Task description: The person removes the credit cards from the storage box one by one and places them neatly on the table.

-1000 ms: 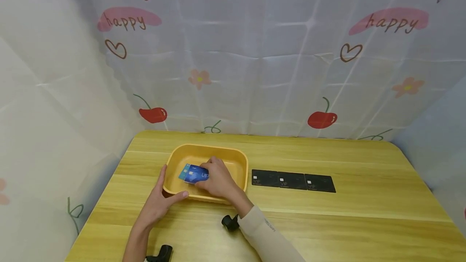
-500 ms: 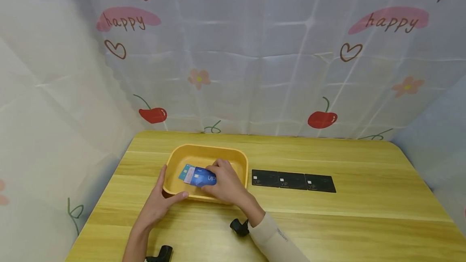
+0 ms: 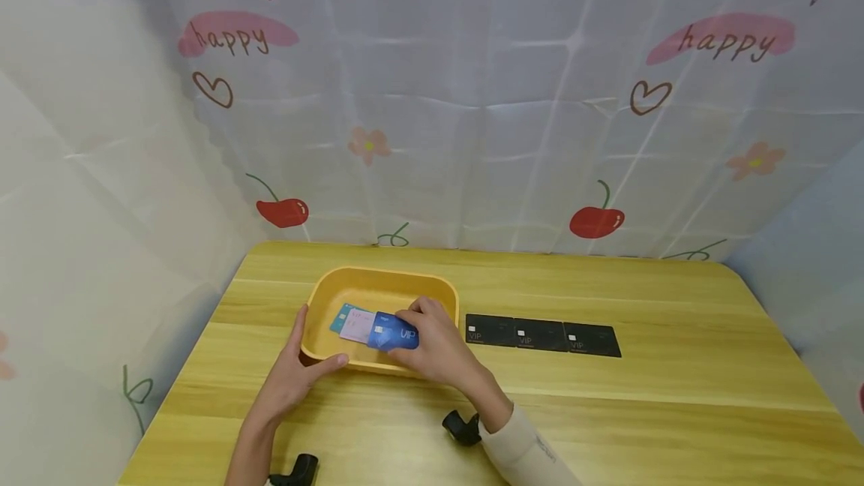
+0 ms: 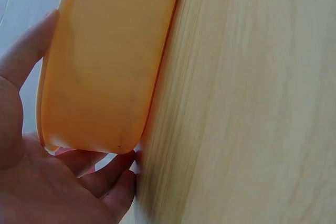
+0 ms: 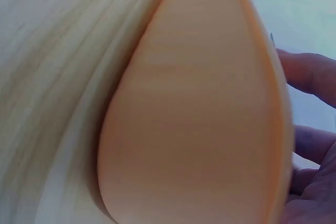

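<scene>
In the head view my left hand (image 3: 290, 379) holds the near-left corner of a yellow plastic box (image 3: 378, 271), thumb along the near rim and fingers against the left end. The left wrist view shows those fingers (image 4: 107, 174) bent around the end wall. Inside the box my right hand (image 3: 437, 343) pinches a blue VIP card (image 3: 388, 331) by its right part, thumb at the near edge. A pale pink card (image 3: 356, 325) shows left of the blue one, partly covered by it. Under the pink card's left side lies a teal card (image 3: 340, 316).
Right of the box, three black VIP cards lie in a row: a left one (image 3: 490, 330), a middle one (image 3: 540, 334) and a right one (image 3: 592, 340). All stand on a wooden table (image 3: 641, 426). A patterned curtain (image 3: 472, 171) rises behind it.
My right hand has slid the blue card rightward inside the box, uncovering the pink card beneath. My left hand, the box and the black cards have stayed in place.
</scene>
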{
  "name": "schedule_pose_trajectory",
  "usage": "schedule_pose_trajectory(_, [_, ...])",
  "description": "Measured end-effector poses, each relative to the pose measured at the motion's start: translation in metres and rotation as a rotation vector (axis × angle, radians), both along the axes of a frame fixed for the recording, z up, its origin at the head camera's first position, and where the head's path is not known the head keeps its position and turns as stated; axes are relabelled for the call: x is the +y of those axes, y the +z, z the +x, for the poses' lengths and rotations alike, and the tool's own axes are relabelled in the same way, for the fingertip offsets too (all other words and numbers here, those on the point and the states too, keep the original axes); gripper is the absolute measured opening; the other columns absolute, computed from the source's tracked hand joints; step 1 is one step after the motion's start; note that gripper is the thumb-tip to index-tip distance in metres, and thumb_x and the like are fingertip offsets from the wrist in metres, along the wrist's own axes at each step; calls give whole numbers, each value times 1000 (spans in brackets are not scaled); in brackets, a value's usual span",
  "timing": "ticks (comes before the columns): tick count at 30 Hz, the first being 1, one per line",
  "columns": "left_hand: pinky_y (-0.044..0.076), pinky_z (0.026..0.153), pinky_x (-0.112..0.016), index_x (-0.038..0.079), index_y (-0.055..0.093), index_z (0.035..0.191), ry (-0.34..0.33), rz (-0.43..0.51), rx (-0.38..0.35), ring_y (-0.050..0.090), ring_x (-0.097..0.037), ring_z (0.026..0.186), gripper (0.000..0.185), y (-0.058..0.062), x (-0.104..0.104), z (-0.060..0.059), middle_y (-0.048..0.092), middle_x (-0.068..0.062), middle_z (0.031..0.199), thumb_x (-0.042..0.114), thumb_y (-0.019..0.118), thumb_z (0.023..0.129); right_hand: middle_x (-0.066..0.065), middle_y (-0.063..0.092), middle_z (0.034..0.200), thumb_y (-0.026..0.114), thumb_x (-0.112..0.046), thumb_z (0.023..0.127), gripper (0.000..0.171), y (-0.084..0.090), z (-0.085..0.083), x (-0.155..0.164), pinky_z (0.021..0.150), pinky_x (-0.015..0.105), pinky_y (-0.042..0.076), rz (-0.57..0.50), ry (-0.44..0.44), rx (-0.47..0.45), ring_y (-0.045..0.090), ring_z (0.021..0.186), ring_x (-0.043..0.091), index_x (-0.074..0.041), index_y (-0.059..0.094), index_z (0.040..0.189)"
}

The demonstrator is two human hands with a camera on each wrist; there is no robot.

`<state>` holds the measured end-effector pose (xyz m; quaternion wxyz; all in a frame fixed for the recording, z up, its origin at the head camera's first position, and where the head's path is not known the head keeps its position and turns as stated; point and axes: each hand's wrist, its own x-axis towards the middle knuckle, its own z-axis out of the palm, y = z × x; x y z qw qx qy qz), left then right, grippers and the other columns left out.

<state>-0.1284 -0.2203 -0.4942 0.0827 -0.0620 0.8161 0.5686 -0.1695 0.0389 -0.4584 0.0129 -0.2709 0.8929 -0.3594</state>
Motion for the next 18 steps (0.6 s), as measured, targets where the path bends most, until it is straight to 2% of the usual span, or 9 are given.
schedule_pose_trajectory(9, [11,115,-58,27,-11,158,8,-1,5,12,-37,146,117,0,1,0,-1,-16,164,33,80,85,-1,50,109,83,-28,81,55,4,9,13,78,28,44,-60,30,-81,43,101,18,-4,66,128])
schedule_pose_trajectory(18, [12,115,-57,27,-12,158,2,18,2,16,-36,145,118,-1,0,-1,-2,-16,164,31,80,85,-2,50,109,83,-25,81,53,2,18,31,81,32,44,-73,21,-112,45,100,18,-4,67,126])
